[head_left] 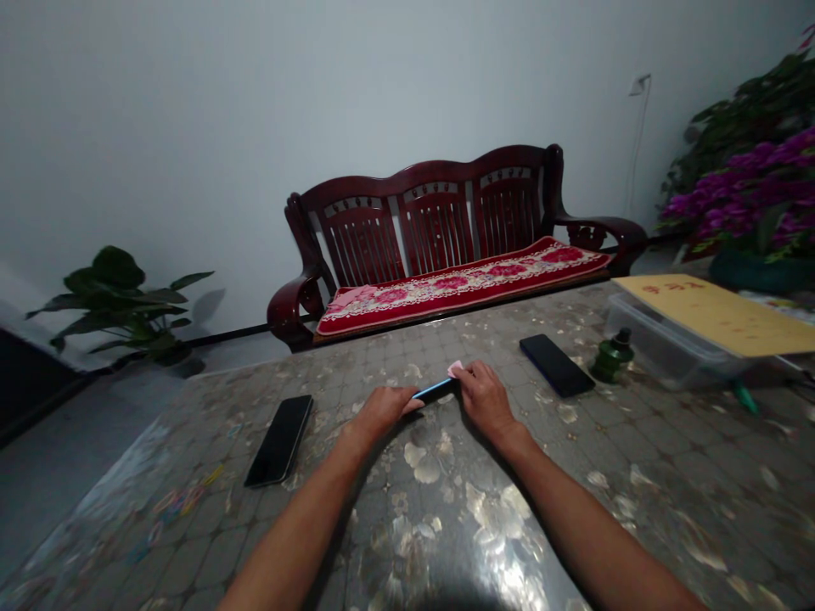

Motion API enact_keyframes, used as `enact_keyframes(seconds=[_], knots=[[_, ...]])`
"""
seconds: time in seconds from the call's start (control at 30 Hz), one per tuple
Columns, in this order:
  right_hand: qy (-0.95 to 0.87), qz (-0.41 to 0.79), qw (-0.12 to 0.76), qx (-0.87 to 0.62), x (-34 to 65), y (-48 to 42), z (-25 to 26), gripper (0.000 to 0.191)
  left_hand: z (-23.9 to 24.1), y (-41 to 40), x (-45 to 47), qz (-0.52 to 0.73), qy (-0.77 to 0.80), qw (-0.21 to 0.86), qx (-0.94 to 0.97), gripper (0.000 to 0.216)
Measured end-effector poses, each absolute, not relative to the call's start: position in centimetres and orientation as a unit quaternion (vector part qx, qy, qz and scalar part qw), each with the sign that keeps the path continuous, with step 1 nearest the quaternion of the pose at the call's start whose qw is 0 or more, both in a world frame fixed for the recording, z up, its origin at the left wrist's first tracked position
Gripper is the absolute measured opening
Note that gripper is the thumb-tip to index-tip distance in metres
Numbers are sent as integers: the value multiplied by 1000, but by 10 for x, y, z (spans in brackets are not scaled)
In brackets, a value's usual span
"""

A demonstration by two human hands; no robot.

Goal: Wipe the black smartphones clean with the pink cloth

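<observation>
A slim dark phone (436, 391) with a blue edge is held almost edge-on over the patterned tabletop (413, 526). My left hand (385, 409) is closed on its left end. At the other end, my right hand (485, 395) is closed on a small pink cloth (454, 368) pressed against the phone; my fingers hide much of the cloth. To the left lies a black phone (280, 441), screen up. Another dark phone (556, 365) rests to the right of my right hand, beside a small green bottle (613, 358) with a black cap.
A clear plastic box (668, 344) stands at the right under a yellow envelope (726, 312). Colourful small bands (184, 501) lie at the left. Beyond the table are a dark red wooden bench (439, 212), a leafy plant (127, 305) and purple flowers (751, 195).
</observation>
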State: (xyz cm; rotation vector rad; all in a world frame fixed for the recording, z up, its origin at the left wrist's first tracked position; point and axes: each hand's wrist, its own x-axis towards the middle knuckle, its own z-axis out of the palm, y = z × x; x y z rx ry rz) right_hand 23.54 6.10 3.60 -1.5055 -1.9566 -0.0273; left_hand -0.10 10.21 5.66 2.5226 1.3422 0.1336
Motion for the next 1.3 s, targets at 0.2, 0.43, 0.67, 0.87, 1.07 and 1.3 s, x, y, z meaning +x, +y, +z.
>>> enact_keyframes(seconds=[0.2, 0.43, 0.67, 0.87, 1.07, 1.3], knots=[[-748, -5, 330, -575, 229, 62, 38, 33, 60, 103, -5, 66, 457, 142, 876, 22], [-817, 3, 303, -491, 189, 51, 46, 31, 54, 92, 0, 101, 515, 130, 841, 24], [-785, -19, 282, -552, 214, 62, 57, 30, 52, 85, -10, 134, 519, 161, 829, 25], [-802, -25, 263, -536, 190, 59, 55, 28, 57, 99, -16, 133, 505, 203, 828, 22], [-829, -26, 251, -499, 155, 56, 57, 25, 60, 102, -16, 156, 485, 220, 832, 22], [-774, -50, 285, -564, 206, 64, 53, 28, 64, 102, -15, 97, 515, 175, 833, 18]])
